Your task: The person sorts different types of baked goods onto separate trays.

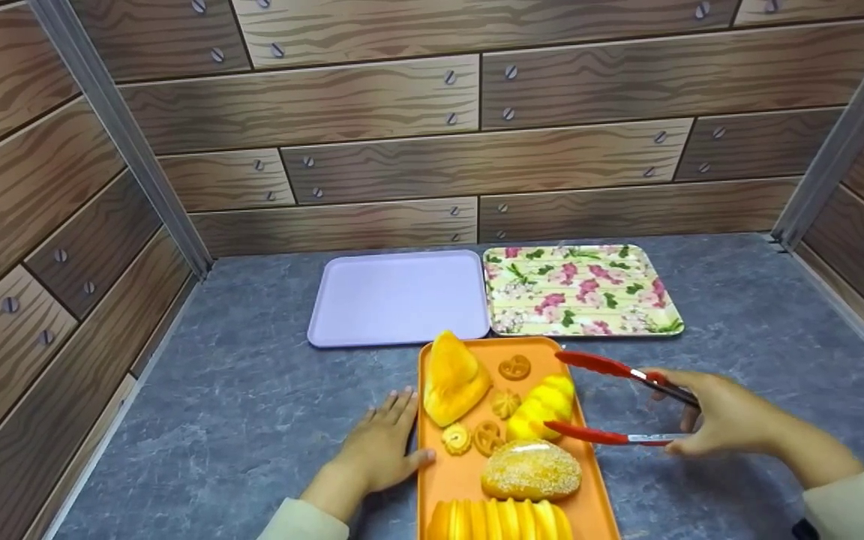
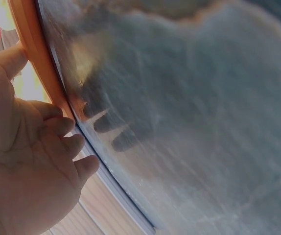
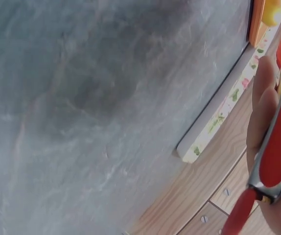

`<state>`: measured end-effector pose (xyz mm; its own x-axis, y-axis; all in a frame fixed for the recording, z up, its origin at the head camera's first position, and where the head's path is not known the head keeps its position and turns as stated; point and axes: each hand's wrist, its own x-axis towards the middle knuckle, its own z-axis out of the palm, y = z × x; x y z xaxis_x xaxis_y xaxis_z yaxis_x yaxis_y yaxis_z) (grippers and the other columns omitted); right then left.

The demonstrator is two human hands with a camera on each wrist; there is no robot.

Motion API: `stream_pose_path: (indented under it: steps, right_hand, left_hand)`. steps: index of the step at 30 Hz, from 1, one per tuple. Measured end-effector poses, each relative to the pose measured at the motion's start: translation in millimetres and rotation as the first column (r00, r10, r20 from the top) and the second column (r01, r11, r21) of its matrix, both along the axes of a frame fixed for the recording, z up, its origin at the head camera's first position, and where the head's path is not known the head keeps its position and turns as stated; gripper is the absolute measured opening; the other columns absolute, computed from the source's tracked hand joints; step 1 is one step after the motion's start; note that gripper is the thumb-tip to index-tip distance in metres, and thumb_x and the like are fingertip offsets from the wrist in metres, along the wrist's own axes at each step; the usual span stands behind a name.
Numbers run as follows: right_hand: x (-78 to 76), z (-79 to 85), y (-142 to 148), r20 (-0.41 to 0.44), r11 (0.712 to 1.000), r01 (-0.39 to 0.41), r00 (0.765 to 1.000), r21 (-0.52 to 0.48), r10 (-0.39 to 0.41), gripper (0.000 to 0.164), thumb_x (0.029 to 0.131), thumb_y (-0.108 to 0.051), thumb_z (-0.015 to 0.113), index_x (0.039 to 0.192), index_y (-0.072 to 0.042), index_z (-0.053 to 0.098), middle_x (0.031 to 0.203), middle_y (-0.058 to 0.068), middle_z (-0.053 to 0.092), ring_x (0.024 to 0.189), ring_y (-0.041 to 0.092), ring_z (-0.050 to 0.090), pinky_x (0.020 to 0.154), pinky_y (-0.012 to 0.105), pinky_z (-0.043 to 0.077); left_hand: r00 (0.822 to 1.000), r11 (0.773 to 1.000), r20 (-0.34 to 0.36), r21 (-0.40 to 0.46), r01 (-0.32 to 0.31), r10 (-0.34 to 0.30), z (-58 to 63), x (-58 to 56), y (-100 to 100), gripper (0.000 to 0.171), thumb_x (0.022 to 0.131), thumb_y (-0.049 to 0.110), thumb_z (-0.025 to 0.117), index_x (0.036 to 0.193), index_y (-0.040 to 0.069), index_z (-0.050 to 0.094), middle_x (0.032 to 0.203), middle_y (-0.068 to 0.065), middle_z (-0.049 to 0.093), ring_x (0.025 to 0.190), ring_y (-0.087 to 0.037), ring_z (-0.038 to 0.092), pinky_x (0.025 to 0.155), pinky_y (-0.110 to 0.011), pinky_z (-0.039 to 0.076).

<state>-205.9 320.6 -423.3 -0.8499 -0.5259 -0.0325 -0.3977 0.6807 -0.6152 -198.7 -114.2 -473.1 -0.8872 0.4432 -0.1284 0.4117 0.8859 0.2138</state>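
On the grey surface (image 1: 252, 390) we see a lilac tray (image 1: 402, 296), a floral tray (image 1: 582, 292) and, nearer us, an orange tray (image 1: 451, 480) of breads (image 1: 531, 471). Our left hand (image 1: 379, 450) rests, fingers straight, at the orange tray's left edge; our right hand (image 1: 728, 412) grips red tongs (image 1: 597, 435), arms apart. Their tips flank the croissant (image 1: 544, 405) on the orange tray's right side; contact we can't tell. We judge this lining up a pick-up, calling next for a gentle squeeze. We find no readable writing.
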Motion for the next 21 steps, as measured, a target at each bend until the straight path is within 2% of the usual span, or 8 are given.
stream_pose_path:
  steps: [11,16,21]
  right_hand:
    - [-8.9,10.1,0,-0.099,0.989,-0.112,0.988,0.095,0.121,0.087,0.057,-0.029,0.079,0.13,-0.009,0.037,0.103,0.007,0.056,0.063,0.006,0.056,0.057,0.026,0.045]
    - [-10.8,10.5,-1,-0.09,0.985,-0.124,0.987,0.119,0.135,0.085,0.057,-0.029,0.078,0.129,-0.011,0.038,0.105,0.009,0.056,0.063,0.006,0.056,0.055,0.026,0.046]
    - [-13.3,9.2,-2,-0.061,0.984,-0.092,0.993,0.151,0.102,0.084,0.056,-0.024,0.079,0.13,-0.014,0.04,0.107,0.008,0.056,0.062,0.005,0.054,0.055,0.024,0.044]
  left_hand:
    - [1.0,1.0,-0.007,0.012,-0.004,0.004,0.5,0.8,1,0.081,0.08,0.061,0.036,0.138,0.009,0.016,0.142,-0.008,0.014,0.127,-0.025,0.012,0.098,-0.047,0.017]
    - [1.0,1.0,0.0,0.011,-0.004,0.004,0.4,0.8,0,0.08,0.08,0.061,0.036,0.138,0.009,0.016,0.142,-0.008,0.013,0.127,-0.025,0.012,0.098,-0.047,0.017]
    - [1.0,1.0,-0.015,0.018,0.01,-0.01,-0.7,0.5,0,0.08,0.081,0.06,0.036,0.138,0.007,0.016,0.141,-0.009,0.014,0.127,-0.026,0.013,0.098,-0.048,0.018]
